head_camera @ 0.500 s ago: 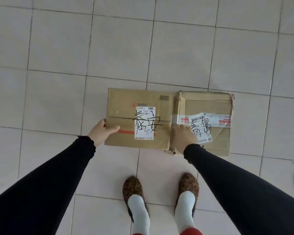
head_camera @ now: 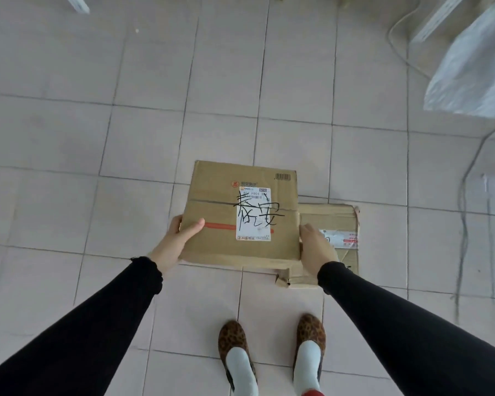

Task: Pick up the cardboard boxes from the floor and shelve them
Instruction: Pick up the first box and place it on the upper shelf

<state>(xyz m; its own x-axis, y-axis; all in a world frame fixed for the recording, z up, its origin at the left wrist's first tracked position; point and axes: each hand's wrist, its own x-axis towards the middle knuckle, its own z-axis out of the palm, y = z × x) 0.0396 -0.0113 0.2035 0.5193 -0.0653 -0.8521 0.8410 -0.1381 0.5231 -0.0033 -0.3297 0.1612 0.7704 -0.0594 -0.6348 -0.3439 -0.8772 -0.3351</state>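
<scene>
A brown cardboard box point(head_camera: 220, 195) with a white label and black handwriting is held above the tiled floor, between both hands. My left hand point(head_camera: 175, 241) grips its left edge, thumb on top. My right hand point(head_camera: 316, 250) presses against its right edge. A second, more battered cardboard box point(head_camera: 330, 217) lies on the floor just to the right, partly hidden by the lifted box and my right hand.
My feet in leopard-print shoes point(head_camera: 272, 338) stand just behind the boxes. Cables point(head_camera: 466, 195) trail down the floor at the right. A grey plastic-wrapped bundle point(head_camera: 475, 70) and pale shelf parts point(head_camera: 437, 21) sit at the upper right.
The labelled box has come up off the floor and now overlaps the second box. My right hand has shifted off the second box onto the lifted box's edge. The view has tilted up.
</scene>
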